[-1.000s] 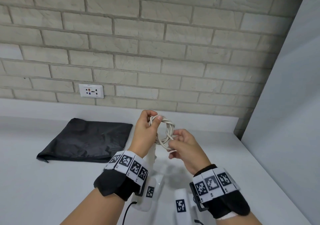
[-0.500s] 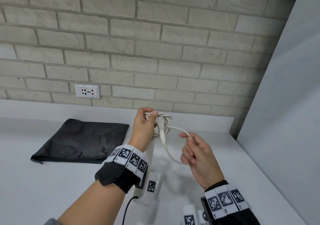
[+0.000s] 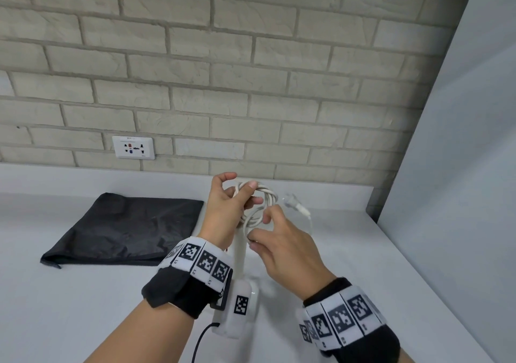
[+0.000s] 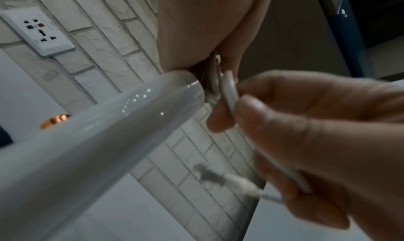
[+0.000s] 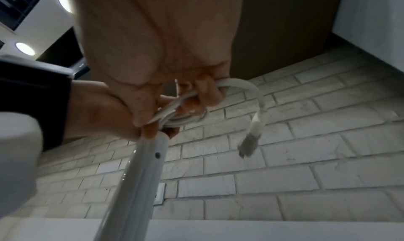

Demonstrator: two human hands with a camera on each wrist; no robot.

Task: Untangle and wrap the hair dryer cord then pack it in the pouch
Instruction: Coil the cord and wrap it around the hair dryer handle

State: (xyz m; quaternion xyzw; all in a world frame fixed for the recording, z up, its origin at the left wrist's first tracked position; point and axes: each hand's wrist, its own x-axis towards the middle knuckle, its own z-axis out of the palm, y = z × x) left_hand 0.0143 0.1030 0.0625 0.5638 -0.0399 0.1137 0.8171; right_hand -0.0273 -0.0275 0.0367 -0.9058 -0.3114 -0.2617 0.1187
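My left hand (image 3: pixel 237 195) holds up a coil of white cord (image 3: pixel 265 203), its thumb hooked over the loops. Below the coil the white hair dryer handle (image 3: pixel 240 253) hangs down; its head is hidden behind my left wrist. My right hand (image 3: pixel 268 228) pinches a strand of the cord (image 5: pixel 192 94) at the coil's lower right side. The plug (image 3: pixel 293 202) sticks out free to the right of the coil, blurred; the plug (image 4: pixel 212 174) also shows in the left wrist view. The black pouch (image 3: pixel 131 226) lies flat on the counter to the left.
A white counter (image 3: pixel 83 307) runs under my hands up to a brick wall. A wall socket (image 3: pixel 133 147) sits above the pouch. A grey side panel (image 3: pixel 460 167) closes off the right side.
My right hand came back in from the lower right to the coil, carrying the cord end round it. The plug swung from the coil's front out to the right. The view tilted up slightly.
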